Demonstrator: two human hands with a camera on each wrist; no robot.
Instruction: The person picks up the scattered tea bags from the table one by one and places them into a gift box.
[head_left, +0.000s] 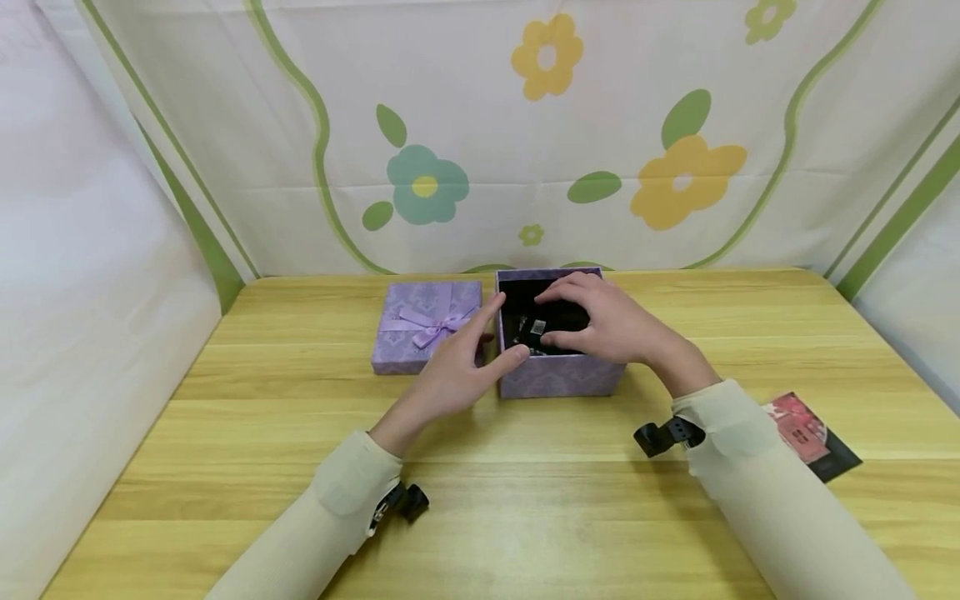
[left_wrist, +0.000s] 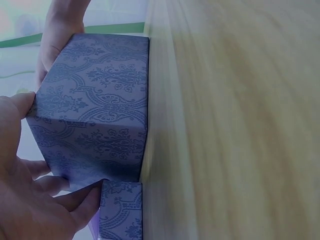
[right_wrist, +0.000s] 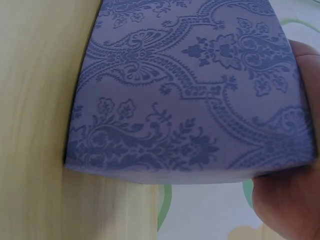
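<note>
A lidless purple gift box (head_left: 558,377) with a damask pattern and a black lining stands at the table's far side. Inside lie small dark items, one with a white label (head_left: 537,327); what they are I cannot tell. My left hand (head_left: 457,371) lies against the box's left side, thumb at the near corner and fingers fairly straight, as the left wrist view also shows. Over the opening, my right hand (head_left: 611,321) reaches in from the right with bent fingers, thumb and fingertips apart and no thing visible between them. The right wrist view shows mainly the box wall (right_wrist: 190,90).
The box's purple lid (head_left: 427,329), with a lilac ribbon bow (head_left: 431,323), lies just left of the box, by my left fingers. A pink and dark printed card (head_left: 806,429) lies at the right, partly under my right sleeve. A flower-printed cloth (head_left: 487,100) hangs behind the wooden table (head_left: 525,517).
</note>
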